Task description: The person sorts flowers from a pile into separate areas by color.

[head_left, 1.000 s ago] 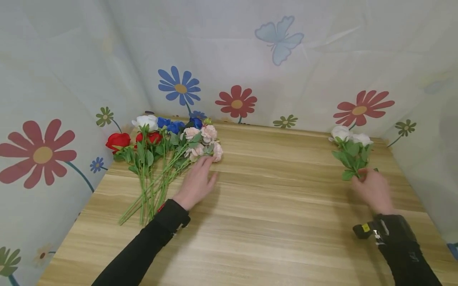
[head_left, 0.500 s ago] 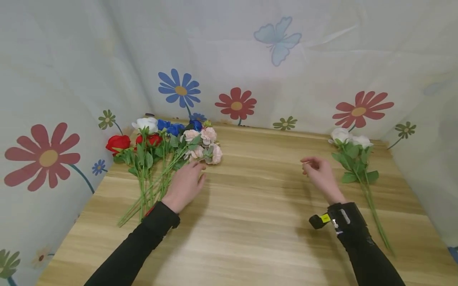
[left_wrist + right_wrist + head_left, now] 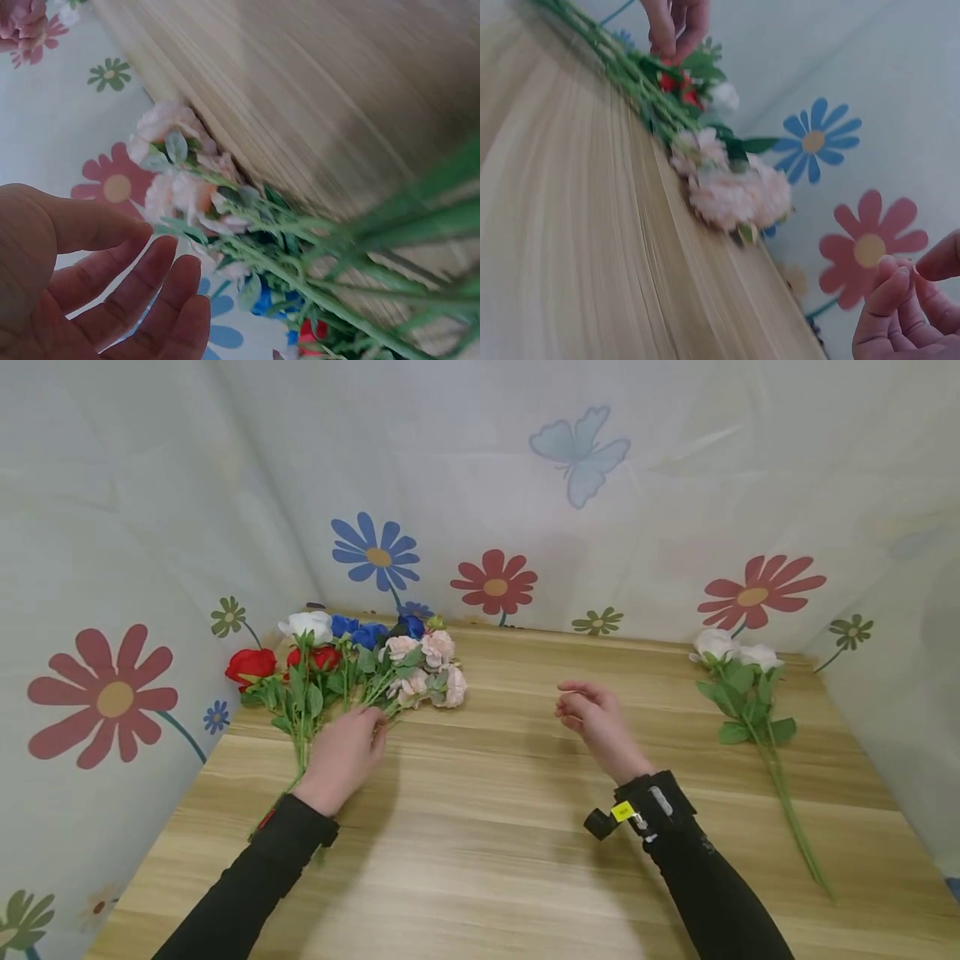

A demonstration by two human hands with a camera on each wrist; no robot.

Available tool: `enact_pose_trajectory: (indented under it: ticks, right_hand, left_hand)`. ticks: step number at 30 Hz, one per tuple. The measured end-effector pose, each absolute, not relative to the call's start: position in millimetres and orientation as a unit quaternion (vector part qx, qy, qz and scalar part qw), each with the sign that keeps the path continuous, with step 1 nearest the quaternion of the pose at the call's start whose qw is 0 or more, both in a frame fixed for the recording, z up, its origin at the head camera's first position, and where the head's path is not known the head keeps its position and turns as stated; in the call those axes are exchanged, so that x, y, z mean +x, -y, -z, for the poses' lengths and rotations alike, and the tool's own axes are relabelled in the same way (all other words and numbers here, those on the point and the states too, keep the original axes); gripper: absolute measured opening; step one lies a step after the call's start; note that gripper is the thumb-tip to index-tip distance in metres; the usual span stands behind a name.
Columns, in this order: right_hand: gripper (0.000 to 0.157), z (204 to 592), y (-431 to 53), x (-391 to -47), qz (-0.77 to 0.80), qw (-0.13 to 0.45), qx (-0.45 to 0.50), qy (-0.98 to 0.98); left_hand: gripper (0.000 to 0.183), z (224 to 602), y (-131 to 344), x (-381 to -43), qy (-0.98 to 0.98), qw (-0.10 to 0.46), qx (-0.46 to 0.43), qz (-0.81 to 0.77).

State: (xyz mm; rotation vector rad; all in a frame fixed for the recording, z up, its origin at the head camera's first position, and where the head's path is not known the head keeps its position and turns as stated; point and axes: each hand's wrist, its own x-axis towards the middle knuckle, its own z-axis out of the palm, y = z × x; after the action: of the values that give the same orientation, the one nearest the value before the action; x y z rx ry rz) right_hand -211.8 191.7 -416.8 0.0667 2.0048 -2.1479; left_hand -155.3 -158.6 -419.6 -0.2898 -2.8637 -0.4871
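Observation:
My left hand (image 3: 343, 756) hovers over the green stems (image 3: 300, 281) of the flower pile on the left, its fingers loosely bent. In the left wrist view nothing lies between thumb and fingers. Pale pink flowers (image 3: 437, 649) lie just beyond that hand. Behind and beside them are red roses (image 3: 251, 666), a white rose (image 3: 310, 627) and blue flowers (image 3: 369, 635). My right hand (image 3: 602, 727) is over the middle of the table, loosely curled and holding nothing; in the right wrist view, thumb and fingertips (image 3: 895, 289) come close together.
White roses (image 3: 757, 657) with leafy stems lie at the right of the wooden table (image 3: 480, 852). A pale curtain (image 3: 450, 460) printed with flowers and a butterfly hangs along the back and sides. Dark straps with small devices sit on both wrists.
My right hand has let go of the white roses at the right and moved left to mid-table. My left hand has drawn back from the pink flowers toward the stems.

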Motion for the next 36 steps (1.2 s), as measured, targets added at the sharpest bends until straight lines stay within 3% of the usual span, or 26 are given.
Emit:
enact_pose_trajectory:
  ticks: [6, 12, 22, 30, 36]
  right_hand:
    - [0.031, 417.1, -156.9, -210.5, 0.773, 0.127, 0.048, -0.620]
    - [0.034, 419.7, -127.7, -206.7, 0.781, 0.168, 0.049, -0.599]
    - [0.029, 423.8, -93.5, -198.6, 0.789, 0.212, 0.027, -0.576]
    - [0.028, 426.2, -79.4, -192.2, 0.792, 0.231, 0.010, -0.565]
    - [0.027, 426.1, -77.5, -191.5, 0.787, 0.237, 0.005, -0.569]
  left_hand:
    - [0.013, 420.4, 183.0, -148.6, 0.977, 0.140, -0.066, 0.149]
    - [0.018, 420.6, 208.4, -138.5, 0.983, 0.124, -0.012, 0.133]
    - [0.037, 419.4, 242.0, -133.2, 0.990, 0.043, 0.069, 0.111]
    - [0.049, 422.3, 251.4, -133.5, 0.987, -0.037, 0.074, 0.140]
    - [0.046, 429.2, 252.3, -136.3, 0.984, -0.071, 0.077, 0.147]
